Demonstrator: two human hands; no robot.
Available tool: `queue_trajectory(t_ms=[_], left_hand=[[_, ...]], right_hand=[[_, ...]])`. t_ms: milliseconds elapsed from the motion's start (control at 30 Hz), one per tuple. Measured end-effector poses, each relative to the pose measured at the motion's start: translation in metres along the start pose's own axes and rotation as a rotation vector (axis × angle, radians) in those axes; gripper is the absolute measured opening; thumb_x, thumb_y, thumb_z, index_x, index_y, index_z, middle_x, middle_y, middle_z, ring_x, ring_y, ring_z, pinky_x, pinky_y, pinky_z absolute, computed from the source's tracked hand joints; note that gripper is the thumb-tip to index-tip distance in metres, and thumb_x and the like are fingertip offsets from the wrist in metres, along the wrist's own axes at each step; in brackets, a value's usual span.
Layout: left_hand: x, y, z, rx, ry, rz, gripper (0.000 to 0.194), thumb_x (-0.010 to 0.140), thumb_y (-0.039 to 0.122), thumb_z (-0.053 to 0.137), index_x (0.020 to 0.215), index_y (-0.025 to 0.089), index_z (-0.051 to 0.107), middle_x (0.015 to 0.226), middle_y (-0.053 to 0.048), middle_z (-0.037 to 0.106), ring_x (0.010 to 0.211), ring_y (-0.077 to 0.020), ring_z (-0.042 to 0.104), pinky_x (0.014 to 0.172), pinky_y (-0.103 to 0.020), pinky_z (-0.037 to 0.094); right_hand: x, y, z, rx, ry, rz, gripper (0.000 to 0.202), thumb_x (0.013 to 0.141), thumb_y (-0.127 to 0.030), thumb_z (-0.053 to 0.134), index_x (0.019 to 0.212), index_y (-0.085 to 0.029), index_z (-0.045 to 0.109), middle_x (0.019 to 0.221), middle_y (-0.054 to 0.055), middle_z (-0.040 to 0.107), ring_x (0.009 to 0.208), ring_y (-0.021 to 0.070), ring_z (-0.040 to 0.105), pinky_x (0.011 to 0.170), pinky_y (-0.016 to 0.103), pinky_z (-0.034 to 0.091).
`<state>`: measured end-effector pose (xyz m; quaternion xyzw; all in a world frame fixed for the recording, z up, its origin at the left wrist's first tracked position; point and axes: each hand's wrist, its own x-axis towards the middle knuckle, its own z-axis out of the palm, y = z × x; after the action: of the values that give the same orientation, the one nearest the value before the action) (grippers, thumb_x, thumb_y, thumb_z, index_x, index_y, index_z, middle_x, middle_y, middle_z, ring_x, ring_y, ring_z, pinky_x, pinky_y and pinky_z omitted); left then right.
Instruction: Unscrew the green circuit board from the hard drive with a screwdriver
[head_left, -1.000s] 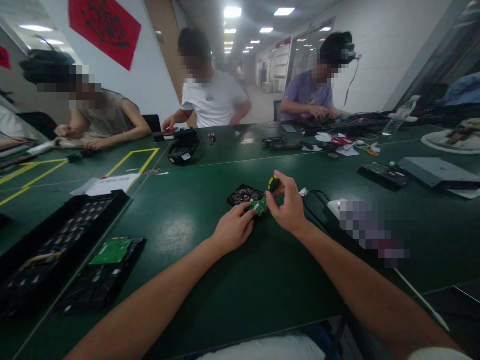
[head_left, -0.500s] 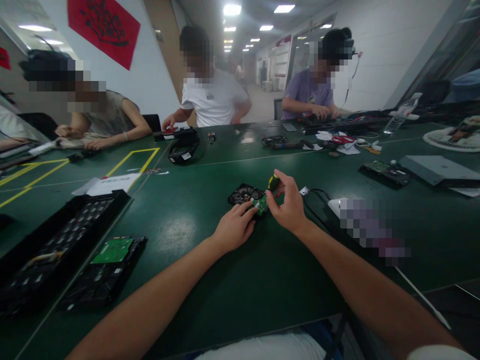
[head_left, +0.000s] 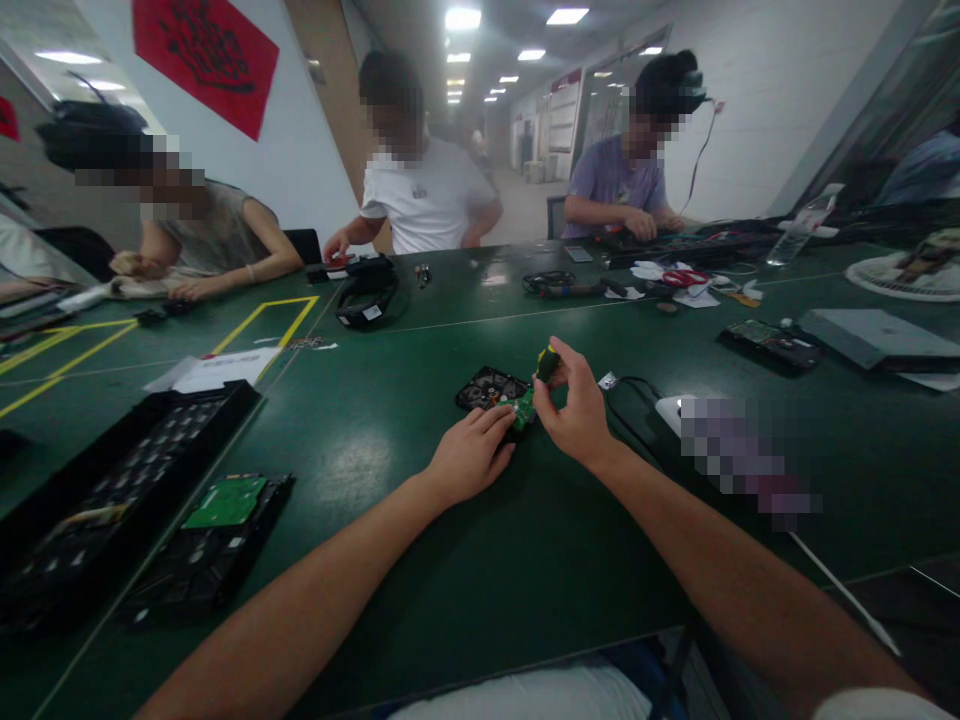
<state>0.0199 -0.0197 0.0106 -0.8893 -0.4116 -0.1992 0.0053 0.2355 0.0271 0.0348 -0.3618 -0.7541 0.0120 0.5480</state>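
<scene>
A black device [head_left: 489,387] with a green circuit board [head_left: 523,408] on its near right part lies on the green table [head_left: 360,540]. My left hand [head_left: 471,452] rests against its near side, fingers over the board's left edge. In my right hand [head_left: 576,405] a yellow and black screwdriver [head_left: 548,360] is pinched by its handle, upright above the board's right end. The screwdriver's tip is too small to make out. My left fingers lie fairly flat and partly hide the board.
At the left are a long black tray [head_left: 112,500] and another black device with a green board [head_left: 225,502]. A power strip [head_left: 739,455] with a cable lies at the right. Across the table sit three people, near a black headset [head_left: 367,300] and a plastic bottle [head_left: 806,225].
My left fingers have shifted very slightly on the board. My right hand still holds the screwdriver in nearly the same place.
</scene>
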Motion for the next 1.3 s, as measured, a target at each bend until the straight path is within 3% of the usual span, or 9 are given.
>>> queue_trajectory(t_ms=[167, 467, 633, 867, 1067, 1167, 1300], left_hand=[[-0.0001, 0.0009, -0.0016, 0.010, -0.009, 0.024, 0.045, 0.103, 0.034, 0.052, 0.146, 0.018, 0.054, 0.149, -0.013, 0.058, 0.124, -0.0306, 0.059, 0.106, -0.048, 0.055], [0.0002, 0.0020, -0.0020, -0.017, -0.004, 0.011, 0.046, 0.102, 0.030, 0.054, 0.147, 0.018, 0.049, 0.149, -0.012, 0.058, 0.125, -0.0296, 0.059, 0.108, -0.047, 0.054], [-0.0001, 0.0019, -0.0016, -0.033, 0.010, 0.009, 0.044, 0.102, 0.030, 0.054, 0.145, 0.020, 0.049, 0.147, -0.011, 0.059, 0.126, -0.0292, 0.059, 0.108, -0.047, 0.054], [-0.0001, 0.0007, -0.0007, -0.036, 0.020, 0.015, 0.037, 0.102, 0.029, 0.054, 0.138, 0.020, 0.054, 0.143, -0.012, 0.061, 0.130, -0.0293, 0.058, 0.110, -0.047, 0.054], [-0.0025, -0.0004, 0.0017, -0.022, 0.048, 0.005, 0.032, 0.101, 0.028, 0.054, 0.132, 0.021, 0.059, 0.141, -0.013, 0.059, 0.130, -0.0293, 0.059, 0.107, -0.047, 0.056], [-0.0040, 0.0005, 0.0024, -0.001, 0.067, -0.032, 0.031, 0.101, 0.028, 0.055, 0.131, 0.021, 0.060, 0.149, -0.016, 0.051, 0.125, -0.0292, 0.062, 0.104, -0.049, 0.058], [-0.0044, 0.0013, 0.0034, 0.021, 0.058, -0.064, 0.031, 0.101, 0.029, 0.055, 0.131, 0.022, 0.060, 0.149, -0.017, 0.049, 0.119, -0.0283, 0.064, 0.100, -0.049, 0.059]], right_hand=[[0.0005, -0.0005, -0.0012, -0.038, 0.022, 0.005, 0.067, 0.097, -0.032, 0.066, 0.157, -0.031, 0.037, 0.132, 0.012, 0.062, 0.088, 0.0230, 0.067, 0.083, 0.048, 0.065], [0.0029, -0.0025, -0.0056, 0.006, -0.039, -0.020, 0.069, 0.098, -0.023, 0.057, 0.162, -0.030, 0.031, 0.143, 0.013, 0.058, 0.117, 0.0291, 0.066, 0.096, 0.051, 0.063], [0.0026, -0.0025, -0.0052, -0.005, -0.034, -0.018, 0.070, 0.098, -0.024, 0.058, 0.162, -0.030, 0.031, 0.142, 0.013, 0.059, 0.115, 0.0290, 0.066, 0.094, 0.051, 0.064], [0.0011, -0.0011, -0.0026, -0.053, 0.017, -0.007, 0.070, 0.097, -0.029, 0.066, 0.159, -0.029, 0.034, 0.132, 0.013, 0.061, 0.096, 0.0250, 0.067, 0.086, 0.048, 0.064], [0.0027, -0.0047, -0.0061, -0.047, -0.023, -0.013, 0.069, 0.098, -0.026, 0.060, 0.161, -0.029, 0.031, 0.134, 0.013, 0.060, 0.099, 0.0251, 0.067, 0.086, 0.048, 0.064], [0.0028, -0.0056, -0.0054, -0.030, -0.025, 0.000, 0.069, 0.099, -0.025, 0.057, 0.162, -0.030, 0.028, 0.134, 0.013, 0.060, 0.097, 0.0243, 0.067, 0.086, 0.048, 0.065], [0.0020, -0.0029, -0.0022, -0.020, 0.016, 0.014, 0.070, 0.098, -0.029, 0.062, 0.161, -0.030, 0.030, 0.140, 0.014, 0.059, 0.101, 0.0255, 0.069, 0.082, 0.045, 0.066]])
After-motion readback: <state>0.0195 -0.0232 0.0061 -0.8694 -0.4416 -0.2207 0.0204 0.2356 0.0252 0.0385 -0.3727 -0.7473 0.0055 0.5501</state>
